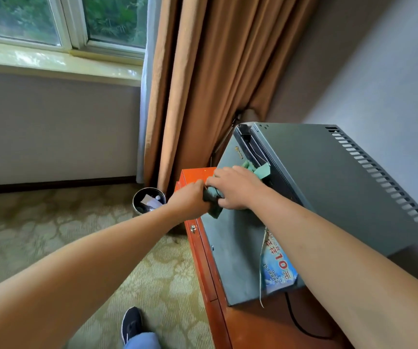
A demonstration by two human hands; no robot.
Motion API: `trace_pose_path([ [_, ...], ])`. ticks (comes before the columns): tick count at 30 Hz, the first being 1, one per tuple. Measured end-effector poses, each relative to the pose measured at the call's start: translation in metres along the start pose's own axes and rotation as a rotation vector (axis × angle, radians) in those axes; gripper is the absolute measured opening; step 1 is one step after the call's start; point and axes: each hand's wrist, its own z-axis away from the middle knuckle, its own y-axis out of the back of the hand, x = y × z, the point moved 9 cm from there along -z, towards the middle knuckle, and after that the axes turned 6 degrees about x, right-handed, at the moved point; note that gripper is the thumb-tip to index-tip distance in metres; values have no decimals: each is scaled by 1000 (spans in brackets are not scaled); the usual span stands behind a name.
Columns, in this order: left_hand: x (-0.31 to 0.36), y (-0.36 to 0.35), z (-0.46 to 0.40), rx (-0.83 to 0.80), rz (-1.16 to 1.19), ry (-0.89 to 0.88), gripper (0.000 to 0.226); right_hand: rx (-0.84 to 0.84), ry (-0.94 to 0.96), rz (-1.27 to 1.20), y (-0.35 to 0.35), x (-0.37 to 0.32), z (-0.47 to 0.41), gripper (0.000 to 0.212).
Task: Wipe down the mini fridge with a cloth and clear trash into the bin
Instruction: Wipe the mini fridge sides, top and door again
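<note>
A grey mini fridge (328,177) stands on an orange wooden cabinet (200,248), its door facing left. A green cloth (260,170) lies against the upper part of the door. My right hand (238,187) lies over the cloth and presses it on the door, fingers spread. My left hand (190,200) grips the cloth's lower bunched end at the door's left edge. A blue and red sticker (277,268) peels off the door lower down. A round dark bin (148,200) with trash inside stands on the carpet to the left of the cabinet.
Brown curtains (202,84) hang behind the bin and fridge. A window with a pale sill (51,61) is at the upper left. Patterned carpet (77,235) covers the floor. A black cable (298,321) runs over the cabinet top. My black shoe (131,323) shows below.
</note>
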Motion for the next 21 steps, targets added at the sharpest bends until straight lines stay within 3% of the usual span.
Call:
trace_pose_path([
  [6,5,-28,-1,-115,133,-37,41,-74,59,11,-16,-7,10,49],
  [10,-2,-21,-20,-97,152,-30,46,-67,46,-6,-15,0,-6,49],
  [15,-23,-12,-50,-58,204,35,67,-24,24,-42,-14,15,-43,48],
  [21,-48,5,-92,-5,249,86,58,2,26,-32,-21,32,-94,52],
])
